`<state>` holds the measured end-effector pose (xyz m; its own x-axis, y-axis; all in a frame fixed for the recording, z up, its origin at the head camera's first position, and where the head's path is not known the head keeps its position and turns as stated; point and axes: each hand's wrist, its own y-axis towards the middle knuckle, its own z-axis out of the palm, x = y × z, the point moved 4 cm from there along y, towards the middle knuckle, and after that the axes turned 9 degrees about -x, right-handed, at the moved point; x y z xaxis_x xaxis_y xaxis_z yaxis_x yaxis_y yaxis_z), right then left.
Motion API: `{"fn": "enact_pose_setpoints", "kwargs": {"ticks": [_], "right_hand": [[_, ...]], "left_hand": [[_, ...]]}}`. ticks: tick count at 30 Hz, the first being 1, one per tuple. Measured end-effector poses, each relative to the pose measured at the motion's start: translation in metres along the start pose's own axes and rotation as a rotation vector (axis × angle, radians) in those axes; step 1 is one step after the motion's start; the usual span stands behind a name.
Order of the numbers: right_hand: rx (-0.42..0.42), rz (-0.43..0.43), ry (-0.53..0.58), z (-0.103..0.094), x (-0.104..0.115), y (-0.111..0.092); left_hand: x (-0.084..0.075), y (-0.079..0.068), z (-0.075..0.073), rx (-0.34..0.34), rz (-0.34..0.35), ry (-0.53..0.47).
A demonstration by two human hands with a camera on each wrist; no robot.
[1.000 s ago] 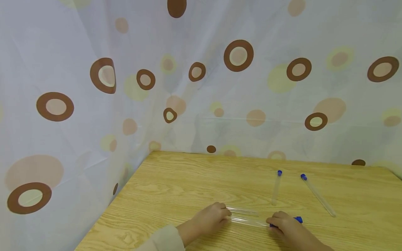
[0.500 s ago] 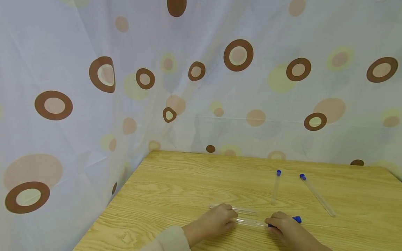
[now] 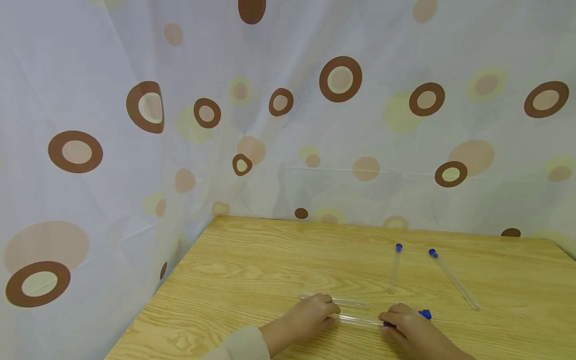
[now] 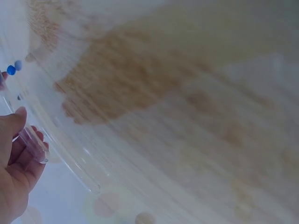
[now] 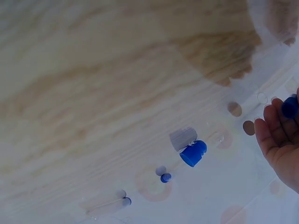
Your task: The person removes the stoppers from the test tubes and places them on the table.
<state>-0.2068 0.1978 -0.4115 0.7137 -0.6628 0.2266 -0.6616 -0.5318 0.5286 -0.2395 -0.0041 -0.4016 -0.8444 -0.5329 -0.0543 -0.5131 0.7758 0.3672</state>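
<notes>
In the head view a clear test tube (image 3: 358,319) lies sideways between the two hands. My left hand (image 3: 310,316) grips its rounded end; the left wrist view shows thumb and fingers around that tube end (image 4: 35,145). My right hand (image 3: 411,327) pinches a blue cap (image 3: 389,324) at the tube's other end, and the right wrist view shows this cap (image 5: 289,107) at the fingers. Just beyond the held tube, a second clear tube without a cap (image 3: 351,301) lies on the table, partly hidden by the left hand. A loose blue cap (image 3: 425,314) sits beyond the right hand.
Two clear tubes with blue caps lie farther back on the wood-grain table (image 3: 252,260): one nearly straight ahead (image 3: 394,272), the other slanting (image 3: 456,281). A white curtain (image 3: 360,130) with brown and yellow dots hangs behind and at the left.
My left hand has shifted slightly right toward the right hand, uncovering the far tube's left end. Over the last half second both hands stay almost still on the tube and cap.
</notes>
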Motion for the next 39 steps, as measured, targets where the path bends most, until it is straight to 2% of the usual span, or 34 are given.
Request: {"fn": "enact_pose_setpoints", "kwargs": {"ticks": [5, 8, 15, 21, 27, 39], "right_hand": [[0.060, 0.067, -0.031, 0.000, 0.001, 0.000], [0.062, 0.066, -0.045, -0.001, 0.003, 0.000], [0.032, 0.033, -0.052, -0.002, 0.005, -0.002], [-0.043, -0.051, -0.039, -0.003, 0.005, -0.004], [-0.065, -0.085, -0.063, -0.003, 0.005, -0.005], [0.030, -0.016, -0.057, -0.001, 0.000, -0.008]], "left_hand": [[0.000, -0.002, 0.000, -0.009, 0.008, 0.003], [0.001, -0.003, -0.001, -0.020, 0.015, 0.001], [0.001, -0.007, -0.006, -0.044, 0.026, 0.015], [-0.002, -0.010, -0.010, -0.075, 0.060, 0.058], [-0.005, -0.011, -0.012, -0.090, 0.064, 0.080], [-0.012, -0.011, -0.017, -0.123, 0.115, 0.130]]}}
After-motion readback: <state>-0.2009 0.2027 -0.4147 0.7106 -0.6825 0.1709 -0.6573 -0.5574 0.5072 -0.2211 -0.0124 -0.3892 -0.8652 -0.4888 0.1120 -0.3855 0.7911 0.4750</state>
